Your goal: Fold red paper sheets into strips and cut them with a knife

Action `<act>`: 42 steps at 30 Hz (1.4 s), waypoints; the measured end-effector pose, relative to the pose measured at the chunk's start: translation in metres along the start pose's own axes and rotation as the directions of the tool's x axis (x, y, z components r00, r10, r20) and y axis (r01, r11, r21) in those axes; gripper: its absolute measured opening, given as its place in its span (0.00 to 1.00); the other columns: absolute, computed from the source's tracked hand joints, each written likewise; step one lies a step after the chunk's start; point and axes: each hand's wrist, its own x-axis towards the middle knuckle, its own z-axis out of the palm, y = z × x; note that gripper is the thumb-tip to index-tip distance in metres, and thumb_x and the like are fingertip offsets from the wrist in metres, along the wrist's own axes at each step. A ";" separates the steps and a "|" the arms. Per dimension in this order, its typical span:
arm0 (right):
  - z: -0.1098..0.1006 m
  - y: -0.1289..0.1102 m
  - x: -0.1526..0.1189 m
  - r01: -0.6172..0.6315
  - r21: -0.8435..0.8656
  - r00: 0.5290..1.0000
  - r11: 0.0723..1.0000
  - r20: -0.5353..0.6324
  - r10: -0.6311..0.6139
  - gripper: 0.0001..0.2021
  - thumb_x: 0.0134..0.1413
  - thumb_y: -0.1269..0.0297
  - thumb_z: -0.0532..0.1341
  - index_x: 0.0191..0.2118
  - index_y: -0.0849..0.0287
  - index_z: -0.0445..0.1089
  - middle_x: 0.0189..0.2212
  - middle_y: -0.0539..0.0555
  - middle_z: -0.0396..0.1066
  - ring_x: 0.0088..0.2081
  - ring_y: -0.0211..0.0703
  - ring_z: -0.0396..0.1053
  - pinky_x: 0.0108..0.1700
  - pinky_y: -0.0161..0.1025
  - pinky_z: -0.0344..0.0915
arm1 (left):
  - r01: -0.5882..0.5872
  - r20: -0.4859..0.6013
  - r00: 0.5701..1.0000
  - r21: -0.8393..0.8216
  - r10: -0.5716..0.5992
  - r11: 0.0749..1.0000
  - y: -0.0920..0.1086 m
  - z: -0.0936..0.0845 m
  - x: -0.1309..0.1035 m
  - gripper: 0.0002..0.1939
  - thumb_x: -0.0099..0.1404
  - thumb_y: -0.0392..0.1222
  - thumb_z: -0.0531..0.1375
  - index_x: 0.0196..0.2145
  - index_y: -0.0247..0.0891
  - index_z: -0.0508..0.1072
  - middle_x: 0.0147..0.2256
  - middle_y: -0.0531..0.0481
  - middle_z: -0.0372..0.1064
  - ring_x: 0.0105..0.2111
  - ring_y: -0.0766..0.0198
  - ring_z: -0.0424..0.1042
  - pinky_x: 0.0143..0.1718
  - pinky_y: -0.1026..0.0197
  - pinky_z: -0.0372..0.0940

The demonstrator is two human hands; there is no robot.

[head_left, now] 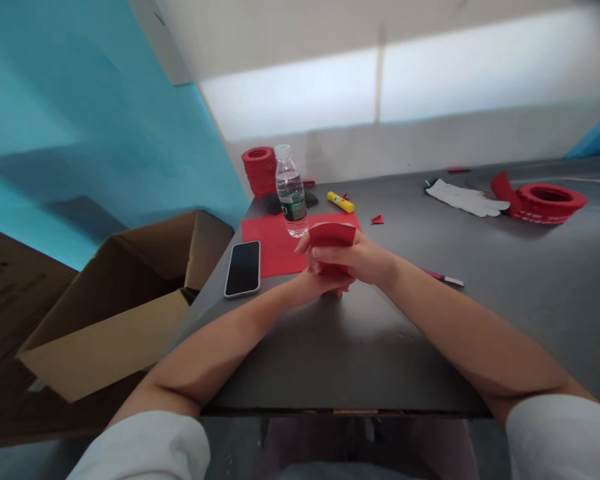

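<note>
Between two hands (369, 258) (318, 283), one red piece (332, 234)

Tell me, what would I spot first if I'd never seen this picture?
Probably the red piece in the right hand, mid-picture, with the left hand close against it. Next, perhaps, the bottle standing on a red sheet beyond the hands, and the phone at that sheet's near-left corner. The open cardboard box beside the table, on the left, also stands out.

Red paper (333, 234) partly behind right hand (369, 257)
</note>
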 end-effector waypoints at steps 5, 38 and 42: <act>-0.002 0.000 0.002 -0.009 0.067 0.999 0.998 0.035 0.006 0.06 0.53 0.62 0.62 0.34 0.59 0.68 0.21 0.46 0.65 0.25 0.34 0.64 0.30 0.33 0.63 | 0.011 0.071 0.997 -0.041 -0.008 0.999 -0.001 -0.001 0.000 0.10 0.50 0.43 0.65 0.23 0.34 0.70 0.24 0.50 0.67 0.27 0.65 0.67 0.30 0.62 0.65; -0.004 0.003 0.007 0.049 0.321 0.990 0.946 -0.138 -0.005 0.13 0.60 0.55 0.54 0.29 0.58 0.62 0.16 0.43 0.55 0.18 0.30 0.55 0.24 0.30 0.59 | 0.101 0.255 0.966 -0.502 0.036 0.859 0.002 0.009 -0.007 0.20 0.52 0.50 0.64 0.36 0.31 0.73 0.28 0.47 0.70 0.30 0.61 0.71 0.40 0.56 0.64; -0.012 0.000 0.009 0.015 0.255 0.976 0.967 -0.214 0.042 0.14 0.56 0.52 0.58 0.32 0.58 0.65 0.21 0.47 0.65 0.24 0.34 0.65 0.31 0.35 0.66 | 0.241 0.299 0.952 -0.593 -0.067 0.769 0.010 0.012 -0.011 0.14 0.55 0.49 0.62 0.29 0.34 0.68 0.19 0.56 0.56 0.19 0.72 0.58 0.26 0.65 0.59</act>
